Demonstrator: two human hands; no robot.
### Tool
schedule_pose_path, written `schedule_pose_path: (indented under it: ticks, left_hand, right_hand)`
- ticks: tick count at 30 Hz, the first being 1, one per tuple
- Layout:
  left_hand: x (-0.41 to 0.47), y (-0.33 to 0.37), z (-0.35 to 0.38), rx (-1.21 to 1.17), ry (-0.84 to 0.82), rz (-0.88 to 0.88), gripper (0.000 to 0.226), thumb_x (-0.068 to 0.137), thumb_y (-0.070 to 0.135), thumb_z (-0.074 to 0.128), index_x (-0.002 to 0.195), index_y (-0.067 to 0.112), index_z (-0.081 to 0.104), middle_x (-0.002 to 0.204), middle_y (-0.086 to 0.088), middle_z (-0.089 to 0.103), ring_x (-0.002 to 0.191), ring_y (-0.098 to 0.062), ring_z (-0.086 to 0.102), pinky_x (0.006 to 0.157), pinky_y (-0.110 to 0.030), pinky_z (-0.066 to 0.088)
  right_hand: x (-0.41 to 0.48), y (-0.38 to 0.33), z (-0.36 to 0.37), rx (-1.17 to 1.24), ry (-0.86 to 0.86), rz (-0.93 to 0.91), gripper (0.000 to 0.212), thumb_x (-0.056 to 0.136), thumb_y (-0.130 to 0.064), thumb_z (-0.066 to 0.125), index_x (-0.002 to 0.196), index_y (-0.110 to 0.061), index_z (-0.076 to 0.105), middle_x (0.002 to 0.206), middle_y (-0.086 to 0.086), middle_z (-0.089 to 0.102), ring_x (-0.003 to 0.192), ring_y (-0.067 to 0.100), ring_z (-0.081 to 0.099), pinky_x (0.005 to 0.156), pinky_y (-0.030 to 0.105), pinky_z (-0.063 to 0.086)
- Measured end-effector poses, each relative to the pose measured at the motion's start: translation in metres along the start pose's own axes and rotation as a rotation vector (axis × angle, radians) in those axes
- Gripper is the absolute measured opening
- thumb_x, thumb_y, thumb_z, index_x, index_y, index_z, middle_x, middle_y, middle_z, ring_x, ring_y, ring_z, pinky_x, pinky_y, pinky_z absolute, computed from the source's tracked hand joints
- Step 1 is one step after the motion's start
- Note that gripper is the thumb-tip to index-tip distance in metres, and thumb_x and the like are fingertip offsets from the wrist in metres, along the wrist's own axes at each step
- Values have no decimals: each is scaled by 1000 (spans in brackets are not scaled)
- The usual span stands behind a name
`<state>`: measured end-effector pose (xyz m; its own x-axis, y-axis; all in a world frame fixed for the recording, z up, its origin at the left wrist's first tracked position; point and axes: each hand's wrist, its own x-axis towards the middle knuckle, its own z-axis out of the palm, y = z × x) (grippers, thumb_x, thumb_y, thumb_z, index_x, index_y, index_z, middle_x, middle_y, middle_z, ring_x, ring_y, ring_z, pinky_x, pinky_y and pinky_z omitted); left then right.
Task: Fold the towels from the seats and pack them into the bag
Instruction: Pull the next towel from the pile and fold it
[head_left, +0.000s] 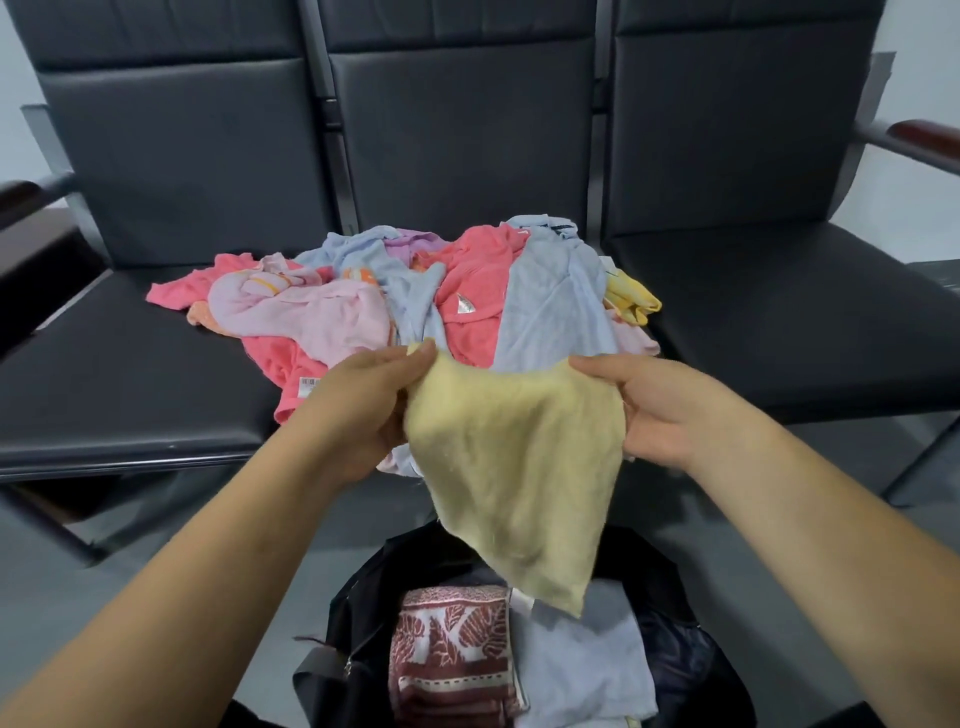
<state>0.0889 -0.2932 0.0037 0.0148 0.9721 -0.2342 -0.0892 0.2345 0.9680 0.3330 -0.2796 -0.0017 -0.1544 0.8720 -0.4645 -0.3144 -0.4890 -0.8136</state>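
A pale yellow towel (511, 467) hangs in the air in front of the seats, stretched by its top edge. My left hand (363, 410) pinches its upper left corner and my right hand (654, 405) pinches its upper right corner. Its lower tip dangles over an open black bag (363, 587) on the floor below. Inside the bag lie a folded red-and-white patterned towel (447, 654) and a folded light blue towel (582, 660). Behind the yellow towel, a loose pile of pink, coral, blue and purple towels (415, 301) covers the middle seat.
A row of three black padded seats (130, 374) with backrests runs across the view. Dark wooden armrests stick out at the far left (21, 192) and far right (924, 135). Grey floor surrounds the bag.
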Motion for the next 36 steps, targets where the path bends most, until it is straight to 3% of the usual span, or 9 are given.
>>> schedule_pose_path:
  ticks: [4, 7, 9, 11, 15, 23, 28, 33, 36]
  left_hand:
    - [0, 7, -3, -220, -160, -28, 33, 79, 25, 68, 101, 1, 71, 96, -13, 74, 86, -23, 72, 74, -32, 63]
    - [2, 4, -10, -82, -159, 88, 36, 81, 9, 68, 114, -5, 68, 105, -17, 74, 95, -24, 73, 84, -30, 60]
    - [1, 3, -13, 153, -50, 235, 21, 87, 8, 70, 108, 4, 73, 100, -10, 78, 94, -19, 74, 85, -27, 59]
    - [0, 2, -14, 337, 50, 361, 11, 92, 14, 71, 101, 14, 77, 94, -5, 79, 93, -17, 75, 88, -30, 58]
    - [1, 3, -12, 252, 70, 340, 20, 89, 29, 72, 99, 13, 79, 96, -14, 77, 91, -30, 73, 93, -43, 58]
    - [0, 8, -10, -77, -217, 166, 38, 80, 4, 68, 117, -4, 67, 100, -15, 76, 91, -22, 74, 80, -27, 58]
    - [1, 4, -16, 244, 22, 346, 8, 87, 14, 75, 95, 14, 78, 98, -13, 76, 93, -20, 72, 94, -33, 57]
    - [0, 9, -13, 223, 108, 327, 20, 79, 36, 77, 73, 18, 74, 74, 1, 65, 70, -8, 56, 80, -27, 50]
    - [-1, 8, -12, 235, 141, 337, 27, 84, 38, 76, 74, 14, 70, 79, -3, 60, 76, -13, 50, 78, -29, 42]
  right_hand:
    - [-1, -7, -4, 215, -132, -59, 15, 92, -7, 64, 85, -4, 77, 94, 16, 73, 71, 20, 75, 66, 29, 63]
    - [-1, -7, -5, 43, -127, -211, 25, 89, 2, 65, 114, 6, 68, 113, 26, 72, 103, 34, 74, 92, 45, 60]
    - [-1, -7, -5, -125, -40, -320, 23, 91, 1, 66, 113, 8, 68, 114, 25, 72, 109, 38, 71, 101, 54, 54]
    - [-2, -9, -5, -227, 41, -418, 18, 93, -4, 68, 109, 1, 72, 109, 19, 75, 103, 36, 73, 96, 53, 57]
    - [-3, -12, -3, -277, 94, -504, 14, 93, -9, 70, 107, -7, 73, 98, 13, 77, 87, 28, 75, 80, 44, 62]
    - [-3, -19, -7, 242, -204, -227, 45, 80, -7, 69, 124, 0, 65, 122, 16, 72, 107, 21, 73, 92, 34, 60]
    - [-1, -16, -10, -113, -16, -374, 25, 83, 1, 72, 107, 8, 68, 106, 21, 75, 95, 27, 75, 77, 31, 61]
    - [-3, -14, -5, -258, 129, -575, 10, 88, -7, 77, 96, -5, 73, 97, 15, 78, 96, 30, 75, 89, 48, 60]
    - [-6, -13, -5, -315, 172, -656, 7, 85, -16, 82, 90, -14, 78, 98, 12, 77, 98, 30, 75, 96, 52, 57]
